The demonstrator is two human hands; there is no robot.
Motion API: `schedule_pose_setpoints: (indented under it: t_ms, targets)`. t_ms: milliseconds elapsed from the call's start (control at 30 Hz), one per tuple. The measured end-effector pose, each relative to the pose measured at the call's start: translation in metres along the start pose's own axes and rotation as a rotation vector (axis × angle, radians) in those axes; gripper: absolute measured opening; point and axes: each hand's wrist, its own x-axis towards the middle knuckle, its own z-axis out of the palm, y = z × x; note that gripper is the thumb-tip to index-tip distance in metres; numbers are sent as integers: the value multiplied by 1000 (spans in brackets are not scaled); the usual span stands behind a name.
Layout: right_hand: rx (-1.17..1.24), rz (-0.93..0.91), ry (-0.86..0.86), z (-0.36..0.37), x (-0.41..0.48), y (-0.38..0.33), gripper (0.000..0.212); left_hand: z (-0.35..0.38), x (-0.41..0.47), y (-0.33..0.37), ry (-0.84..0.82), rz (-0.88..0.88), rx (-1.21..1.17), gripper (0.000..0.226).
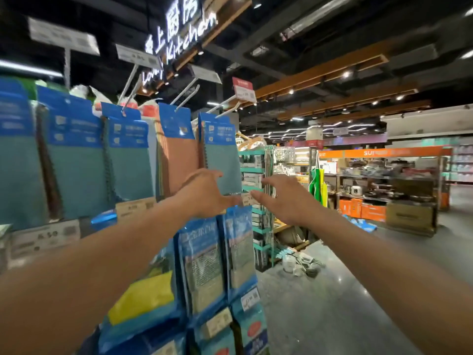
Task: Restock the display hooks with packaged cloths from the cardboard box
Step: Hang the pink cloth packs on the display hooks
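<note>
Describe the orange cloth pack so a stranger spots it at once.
Start at the lit Kitchen sign and drop to the top row of hanging packs. Second from its right end hangs the orange cloth pack, alone among teal packs.

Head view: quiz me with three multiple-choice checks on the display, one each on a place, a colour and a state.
1. Where does the orange cloth pack hang?
A. Lowest row
B. Upper row, between teal packs
C. On the floor

2. The header cards on the upper-row packs are:
A. Blue
B. Red
C. Black

3. The right hand is:
A. Gripping a pack
B. Out of view
C. Open, holding nothing

Answers:
1. B, it hangs on an upper hook with teal packs on either side.
2. A, every card along that row is blue.
3. C, its fingers are stretched out straight with nothing in them.
</note>
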Motion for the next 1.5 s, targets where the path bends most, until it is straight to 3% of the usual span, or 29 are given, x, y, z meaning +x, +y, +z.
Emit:
schedule_pose_setpoints:
  t_ms: [267,500,567,667,1100,1500]
  targets:
    - [-210,101,-128,16,-115,-22,67,37,-83,-10,-126,169,64,101]
    - [-269,210,-183,27,-173,-19,60,80,-114,-13,-235,210,-72,100]
    - [-283,248,-197,31,-186,-10,67,96,-120,-10,-273,237,-115,99]
    - [-307,328,-197,38,-206,8,76,120,-125,-1,-331,286,-138,92]
    - [-314,629,-297,42,-322,87,70,228,-147,65,-561,471,-233,97]
    - [-207,847,-374,109,-432,225,75,424,-184,101,-844,442,-189,99]
